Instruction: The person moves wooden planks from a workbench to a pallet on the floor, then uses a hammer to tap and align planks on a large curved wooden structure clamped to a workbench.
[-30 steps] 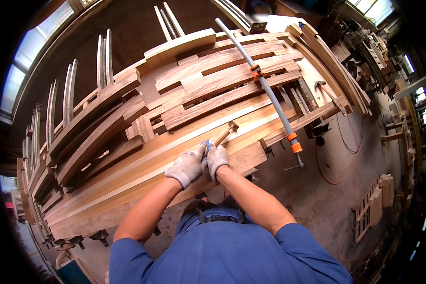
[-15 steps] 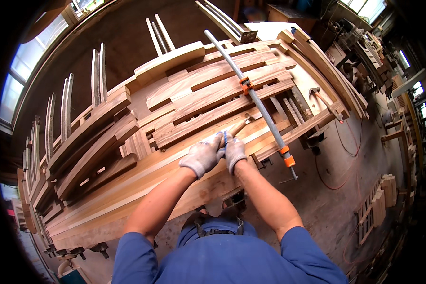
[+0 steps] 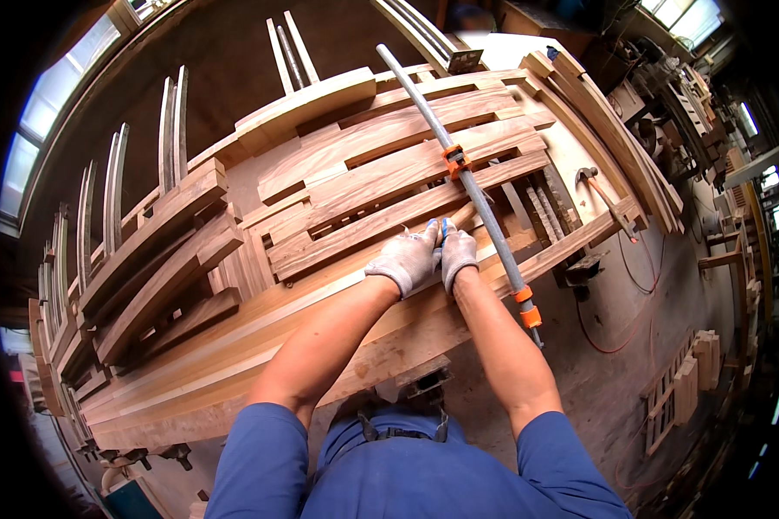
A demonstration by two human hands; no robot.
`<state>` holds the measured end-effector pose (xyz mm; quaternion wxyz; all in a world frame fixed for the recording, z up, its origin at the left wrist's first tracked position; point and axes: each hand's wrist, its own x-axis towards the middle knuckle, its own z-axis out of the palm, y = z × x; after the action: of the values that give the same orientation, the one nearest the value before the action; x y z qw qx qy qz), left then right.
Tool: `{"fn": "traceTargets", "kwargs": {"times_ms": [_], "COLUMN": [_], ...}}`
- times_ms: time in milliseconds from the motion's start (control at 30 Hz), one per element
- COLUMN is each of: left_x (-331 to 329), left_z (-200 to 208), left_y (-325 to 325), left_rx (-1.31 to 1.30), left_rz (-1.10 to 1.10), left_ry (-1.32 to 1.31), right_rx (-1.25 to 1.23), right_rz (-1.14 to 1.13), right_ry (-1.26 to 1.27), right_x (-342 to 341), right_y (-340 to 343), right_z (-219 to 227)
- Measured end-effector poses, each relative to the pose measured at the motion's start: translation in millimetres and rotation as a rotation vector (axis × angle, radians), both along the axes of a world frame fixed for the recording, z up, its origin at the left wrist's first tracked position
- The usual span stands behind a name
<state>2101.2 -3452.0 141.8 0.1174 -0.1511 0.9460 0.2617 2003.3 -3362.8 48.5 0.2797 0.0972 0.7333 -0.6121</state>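
Note:
Both my hands wear pale gloves with bluish fingertips and meet on one wooden-handled tool (image 3: 464,214). My left hand (image 3: 407,259) is closed around its near end. Pressed up beside it, my right hand (image 3: 459,254) is closed on the same handle. The tool points away to the right, toward a grey pipe clamp (image 3: 483,208) with orange jaws, and its far end is hard to make out there. Under the hands run long glued-looking pale boards (image 3: 337,303). Just beyond them lie brown slotted wooden frame pieces (image 3: 381,208).
A claw hammer (image 3: 601,195) lies to the right of the clamp. Curved wooden parts (image 3: 173,225) are stacked at the left, near upright metal bars (image 3: 173,130). Long boards (image 3: 614,130) lean along the right end. A red hose (image 3: 610,350) and slatted wooden pieces (image 3: 684,389) are on the floor.
Both hands have moved right with the tool, closer to the pipe clamp. Its metal head, plain to see earlier, is now hard to make out.

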Motion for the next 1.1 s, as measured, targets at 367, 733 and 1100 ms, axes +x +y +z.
{"fn": "traceTargets", "kwargs": {"times_ms": [367, 733, 1100], "left_x": [2.0, 12.3, 43.1], "left_z": [-18.4, -26.0, -29.9], "left_y": [5.8, -7.1, -18.6], "left_rx": [-0.063, 0.002, 0.001], "left_rz": [0.0, -0.015, 0.022], "left_ry": [0.073, 0.124, 0.084], "right_rx": [0.012, 0.036, 0.069], "right_rz": [0.004, 0.005, 0.078], "right_ry": [-0.07, 0.035, 0.032], "right_x": [-2.1, 12.9, 38.8], "right_y": [4.2, -3.6, -15.6], "right_z": [-1.8, 3.1, -2.4]}}
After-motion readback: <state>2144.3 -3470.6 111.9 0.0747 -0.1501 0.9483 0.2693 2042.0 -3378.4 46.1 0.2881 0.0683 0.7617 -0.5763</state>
